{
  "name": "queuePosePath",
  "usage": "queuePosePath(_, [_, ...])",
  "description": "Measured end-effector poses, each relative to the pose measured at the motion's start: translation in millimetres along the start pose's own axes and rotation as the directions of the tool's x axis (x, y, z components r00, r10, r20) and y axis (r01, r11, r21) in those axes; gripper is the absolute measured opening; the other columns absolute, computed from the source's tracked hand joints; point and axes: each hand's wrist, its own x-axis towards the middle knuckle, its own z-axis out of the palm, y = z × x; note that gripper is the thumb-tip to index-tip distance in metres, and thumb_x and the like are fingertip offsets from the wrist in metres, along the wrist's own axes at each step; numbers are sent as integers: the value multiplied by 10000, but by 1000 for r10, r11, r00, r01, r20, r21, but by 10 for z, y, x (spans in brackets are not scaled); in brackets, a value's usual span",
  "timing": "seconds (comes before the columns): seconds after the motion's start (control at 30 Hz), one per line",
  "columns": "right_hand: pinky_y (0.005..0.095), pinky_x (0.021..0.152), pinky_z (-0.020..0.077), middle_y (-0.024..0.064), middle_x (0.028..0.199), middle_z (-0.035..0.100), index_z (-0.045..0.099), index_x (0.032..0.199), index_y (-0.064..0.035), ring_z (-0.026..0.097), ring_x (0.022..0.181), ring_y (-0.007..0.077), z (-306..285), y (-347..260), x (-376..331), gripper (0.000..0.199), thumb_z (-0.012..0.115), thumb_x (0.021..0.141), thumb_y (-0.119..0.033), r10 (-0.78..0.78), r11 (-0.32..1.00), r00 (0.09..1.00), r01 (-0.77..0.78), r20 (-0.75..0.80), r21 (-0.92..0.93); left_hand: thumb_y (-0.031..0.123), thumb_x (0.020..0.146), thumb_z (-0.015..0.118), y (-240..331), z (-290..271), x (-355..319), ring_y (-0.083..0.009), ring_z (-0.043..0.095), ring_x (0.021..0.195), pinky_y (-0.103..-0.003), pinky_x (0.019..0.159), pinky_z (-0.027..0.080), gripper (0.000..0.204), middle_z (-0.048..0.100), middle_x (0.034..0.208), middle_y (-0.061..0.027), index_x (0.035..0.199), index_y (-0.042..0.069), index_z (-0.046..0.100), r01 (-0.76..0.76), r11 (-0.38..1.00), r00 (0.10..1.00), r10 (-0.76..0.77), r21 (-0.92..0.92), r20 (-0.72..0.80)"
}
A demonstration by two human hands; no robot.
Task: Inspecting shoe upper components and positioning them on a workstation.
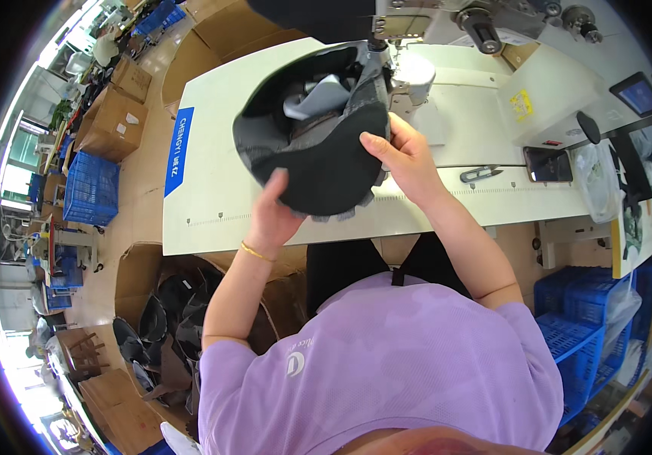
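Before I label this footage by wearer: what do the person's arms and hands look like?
The left hand is ungloved, with a thin yellow bracelet at the wrist; the right hand is ungloved too, no bracelet showing. The short sleeves are lilac.

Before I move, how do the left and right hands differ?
The left hand has a yellow bracelet at its wrist; the right hand has none. The left hand is at the lower left of the cap; the right hand at its right edge. Both hold it.
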Motion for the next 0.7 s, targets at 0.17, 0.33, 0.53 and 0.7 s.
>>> queuePosePath(0.17, [216, 605, 469, 27, 819, 609, 529, 1015, -4, 584, 714, 73, -116, -207, -202, 217, 530, 954, -213, 142, 990, 989, -141, 51, -27, -31, 822, 573, -91, 421, 163, -216, 606, 1001, -338, 882, 497, 312, 619, 1102, -119, 1134, -22, 558, -247, 884, 921, 342, 397, -187])
queuePosePath(0.33, [268, 559, 505, 76, 807, 623, 512, 1007, -3, 601, 610, 141, 10, -301, -258, 175, 464, 969, -166, 177, 976, 983, -169, -56, 137, -11, 836, 563, 41, 619, 292, -213, 618, 973, -321, 855, 505, 259, 627, 1088, -112, 1094, -27, 585, -329, 825, 905, 415, 459, -97])
queuePosePath(0.53, [274, 566, 511, 86, 832, 627, 513, 1005, 3, 600, 614, 146, -40, -338, -116, 170, 469, 961, -156, 168, 958, 985, -151, -48, 246, -34, 833, 536, 208, 743, 458, -241, 614, 1012, -349, 891, 505, 319, 613, 1099, -140, 1152, -31, 538, -279, 834, 924, 369, 476, -104])
queuePosePath(0.7, [273, 564, 512, 88, 822, 625, 510, 1000, 5, 602, 617, 145, -13, -335, -144, 174, 468, 961, -159, 187, 957, 981, -170, -53, 235, -50, 824, 556, 233, 631, 437, -228, 630, 958, -323, 835, 529, 296, 627, 1072, -136, 1120, -41, 560, -340, 22, 816, 503, 940, 284])
